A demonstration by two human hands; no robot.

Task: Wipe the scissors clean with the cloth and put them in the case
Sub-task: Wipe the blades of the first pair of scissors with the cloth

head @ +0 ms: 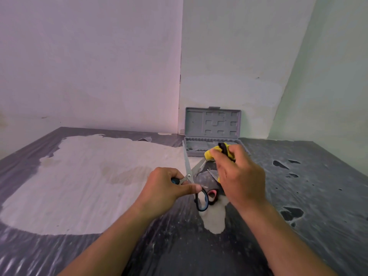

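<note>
My left hand point(165, 186) grips a pair of scissors point(187, 164) with blue and black handles just above the table. The blades are spread: one points up and away, the other runs right into a yellow cloth point(208, 154) with a black edge. My right hand point(239, 176) holds that cloth bunched around the far end of this blade. The grey plastic case point(199, 120) stands open at the back against the wall, its lid upright, just behind the cloth.
A second pair of scissors with a pink and black handle point(212, 193) lies on the table under my right hand, partly hidden. The dark tabletop point(298, 196) is worn, with a large pale patch on the left. Walls close off the back and right.
</note>
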